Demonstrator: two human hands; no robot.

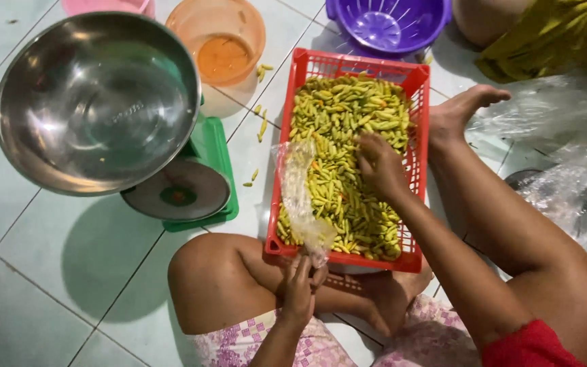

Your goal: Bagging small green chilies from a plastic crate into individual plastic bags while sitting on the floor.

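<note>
A red slotted plastic crate (416, 170) of small yellow-green chillies (348, 136) sits on the pale tiled floor (28, 285). At its near edge the left hand (298, 289) has its fingers pinched on a clear plastic bag (300, 190). Inside the crate, the right hand (380, 165) rests on the chillies, fingers curled into them. Left of the crate stands a green scale with a steel bowl (96, 102); beyond it, an orange plastic tub (219, 41) and purple colander (388, 24).

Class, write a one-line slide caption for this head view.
Right hand in a red crate of chillies; left hand holding a clear bag.
</note>
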